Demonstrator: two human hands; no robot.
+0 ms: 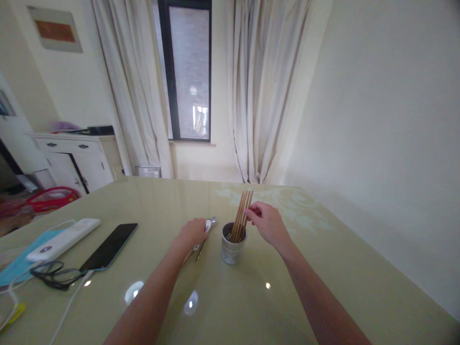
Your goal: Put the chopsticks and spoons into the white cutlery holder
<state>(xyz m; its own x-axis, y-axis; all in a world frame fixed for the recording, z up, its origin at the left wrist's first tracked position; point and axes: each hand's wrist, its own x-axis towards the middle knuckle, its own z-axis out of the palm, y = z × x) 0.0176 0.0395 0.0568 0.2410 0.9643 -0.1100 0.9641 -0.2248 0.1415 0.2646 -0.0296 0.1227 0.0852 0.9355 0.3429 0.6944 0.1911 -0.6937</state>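
Note:
A metal utensil holder [232, 255] with a pattern of small holes stands upright on the table. Several brown wooden chopsticks [240, 215] lean to the right inside it. With fingertips pinched, my right hand [266, 221] grips the chopsticks at their right side, above the rim. To the left of the holder, my left hand [192, 235] is closed around some slim cutlery [213, 221]. A shiny rounded end sticks out past its fingers, and thin handles show below the hand. The palm hides most of these pieces, so their exact kinds are unclear.
On the left lie a black phone [109, 247], a white power strip [64, 239], glasses [57, 275], a blue face mask [17, 268] and a white cable [70, 306]. The glossy table [230, 306] meets a wall on the right. A red basket [53, 199] sits beyond its left edge.

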